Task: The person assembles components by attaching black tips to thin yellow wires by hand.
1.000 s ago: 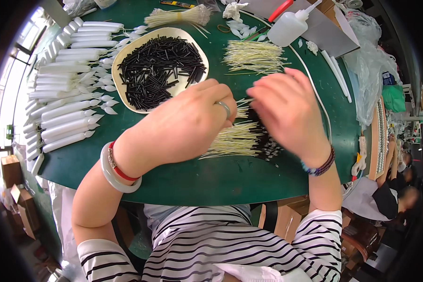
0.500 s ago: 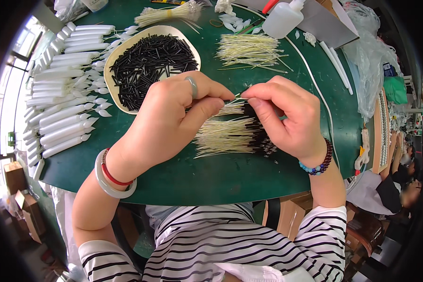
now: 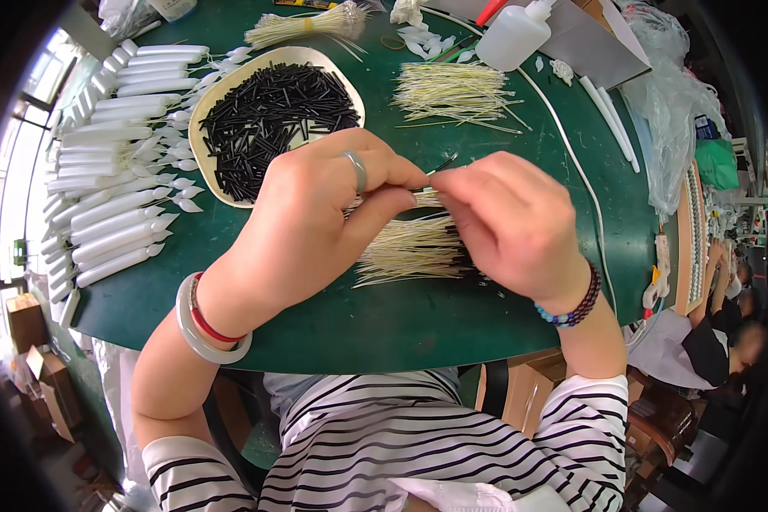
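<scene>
Left hand (image 3: 320,205) and right hand (image 3: 520,218) meet, each grip pinched on one wire (image 3: 445,162) over the wire pile (image 3: 410,252), bare worktop (image 3: 401,333) stretching to the near edge.

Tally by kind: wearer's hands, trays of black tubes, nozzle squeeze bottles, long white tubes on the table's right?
Hands (left hand, right hand): 2
Cream tray: 1
Squeeze bottle: 1
Long white tubes: 2
Total: 6

fingers (image 3: 401,173) partly hide thin strand (image 3: 446,161); tub (image 3: 172,8) cropped above.
</scene>
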Action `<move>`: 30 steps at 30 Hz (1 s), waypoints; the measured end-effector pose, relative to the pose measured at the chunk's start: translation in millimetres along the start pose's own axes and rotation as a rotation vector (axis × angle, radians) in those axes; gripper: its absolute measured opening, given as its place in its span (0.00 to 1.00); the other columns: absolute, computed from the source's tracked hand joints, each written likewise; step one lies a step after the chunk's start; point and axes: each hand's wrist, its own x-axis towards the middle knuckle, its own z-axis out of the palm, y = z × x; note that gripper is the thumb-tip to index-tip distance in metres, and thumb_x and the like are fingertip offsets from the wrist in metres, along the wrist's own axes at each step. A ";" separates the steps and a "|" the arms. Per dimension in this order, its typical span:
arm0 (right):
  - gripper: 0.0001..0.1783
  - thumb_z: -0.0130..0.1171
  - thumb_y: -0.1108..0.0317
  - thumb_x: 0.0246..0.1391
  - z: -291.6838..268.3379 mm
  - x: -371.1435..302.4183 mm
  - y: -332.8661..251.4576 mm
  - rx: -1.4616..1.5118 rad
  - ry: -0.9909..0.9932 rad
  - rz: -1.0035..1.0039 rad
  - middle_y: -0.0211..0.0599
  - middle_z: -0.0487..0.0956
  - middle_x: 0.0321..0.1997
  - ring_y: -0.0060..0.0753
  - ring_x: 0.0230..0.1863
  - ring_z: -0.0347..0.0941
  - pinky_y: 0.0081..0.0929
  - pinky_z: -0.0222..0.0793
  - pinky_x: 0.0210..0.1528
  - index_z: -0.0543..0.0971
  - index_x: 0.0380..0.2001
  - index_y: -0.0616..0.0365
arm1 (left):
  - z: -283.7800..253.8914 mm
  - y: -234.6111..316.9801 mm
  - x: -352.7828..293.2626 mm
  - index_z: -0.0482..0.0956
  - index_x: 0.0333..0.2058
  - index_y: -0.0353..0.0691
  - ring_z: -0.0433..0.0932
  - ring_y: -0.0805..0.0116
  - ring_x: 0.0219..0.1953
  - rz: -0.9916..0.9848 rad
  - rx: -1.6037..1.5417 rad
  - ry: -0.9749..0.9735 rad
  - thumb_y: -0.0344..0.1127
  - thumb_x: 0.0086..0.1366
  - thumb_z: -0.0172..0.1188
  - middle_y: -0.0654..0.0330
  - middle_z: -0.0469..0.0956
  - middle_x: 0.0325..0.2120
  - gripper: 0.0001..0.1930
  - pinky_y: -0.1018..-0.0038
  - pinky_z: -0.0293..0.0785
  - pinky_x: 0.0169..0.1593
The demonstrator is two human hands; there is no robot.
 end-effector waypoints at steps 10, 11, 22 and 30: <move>0.11 0.64 0.69 0.45 -14.9 3.9 8.6 -0.022 -0.171 0.065 0.38 0.78 0.31 0.40 0.35 0.75 0.35 0.67 0.41 0.77 0.33 0.60 | 6.0 3.7 -1.2 0.79 0.37 0.35 0.80 0.68 0.30 -0.103 0.012 0.130 0.17 0.50 0.63 0.56 0.79 0.27 0.14 0.80 0.75 0.34; 0.10 0.64 0.68 0.45 -14.9 2.8 8.8 -0.002 -0.209 0.035 0.36 0.79 0.29 0.40 0.34 0.75 0.34 0.67 0.40 0.78 0.31 0.60 | 8.1 5.8 0.7 0.79 0.37 0.35 0.80 0.69 0.30 -0.025 0.053 0.129 0.18 0.50 0.63 0.57 0.79 0.27 0.14 0.80 0.75 0.34; 0.04 0.61 0.75 0.42 -17.0 1.0 23.8 0.053 -0.031 0.024 0.36 0.75 0.21 0.38 0.24 0.72 0.31 0.67 0.32 0.77 0.25 0.58 | -5.5 0.2 -4.3 0.81 0.34 0.34 0.81 0.68 0.28 -0.106 0.131 0.187 0.20 0.51 0.64 0.58 0.81 0.26 0.09 0.79 0.75 0.34; 0.04 0.62 0.75 0.43 -8.5 2.0 12.4 0.199 -0.079 0.157 0.35 0.74 0.21 0.37 0.21 0.70 0.28 0.66 0.24 0.76 0.23 0.59 | -3.1 -1.2 -1.3 0.77 0.27 0.32 0.76 0.64 0.26 0.016 0.142 0.003 0.17 0.51 0.61 0.57 0.77 0.24 0.05 0.75 0.71 0.30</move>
